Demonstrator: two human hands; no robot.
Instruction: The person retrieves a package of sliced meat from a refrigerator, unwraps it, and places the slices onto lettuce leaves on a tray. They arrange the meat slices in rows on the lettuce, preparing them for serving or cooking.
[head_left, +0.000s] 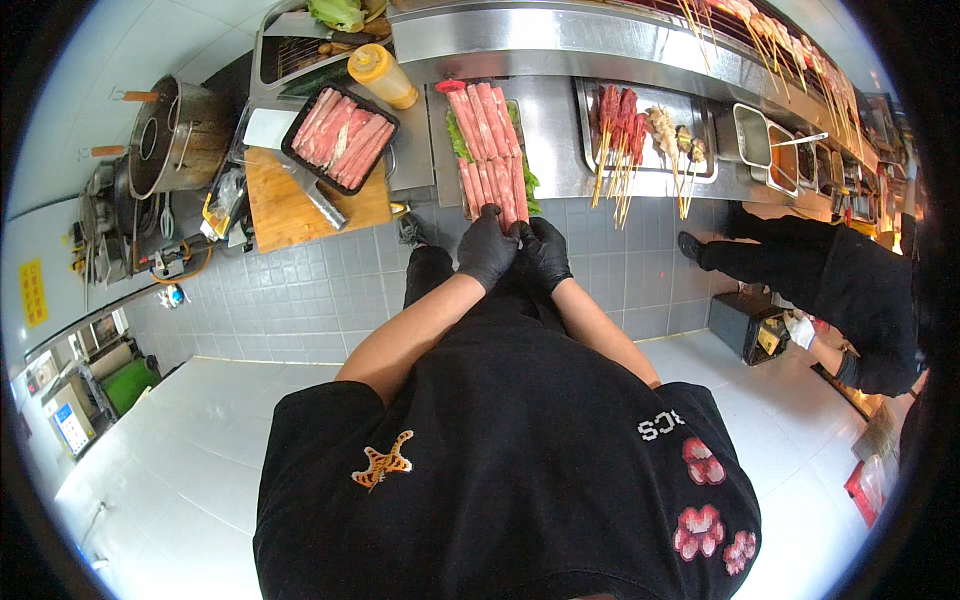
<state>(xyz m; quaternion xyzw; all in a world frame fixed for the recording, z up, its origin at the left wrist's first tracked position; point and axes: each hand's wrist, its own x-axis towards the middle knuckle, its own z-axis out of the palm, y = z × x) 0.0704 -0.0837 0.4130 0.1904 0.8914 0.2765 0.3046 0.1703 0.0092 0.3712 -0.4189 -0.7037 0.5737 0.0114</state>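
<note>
Two rows of pink, fat-streaked rolled meat slices (491, 127) lie on green lettuce leaves (532, 193) over a tray or board whose surface is mostly covered. A red round item (450, 85) sits at the far left corner of the rolls. My left hand (486, 251), in a black glove, grips the near end of the front row, thumb on top. Beside it, my right hand (546, 253), also black-gloved, pinches the same end, fingertips almost meeting the left's. The exact finger contact is partly hidden.
Left are a black tray of meat rolls (345, 139), a cleaver (315, 191), a wooden board (281, 202) and a yellow-capped bottle (382, 75). Right are a metal tray (709, 169) of skewers (619, 120) and metal containers (752, 135). Another person (855, 285) bends at far right.
</note>
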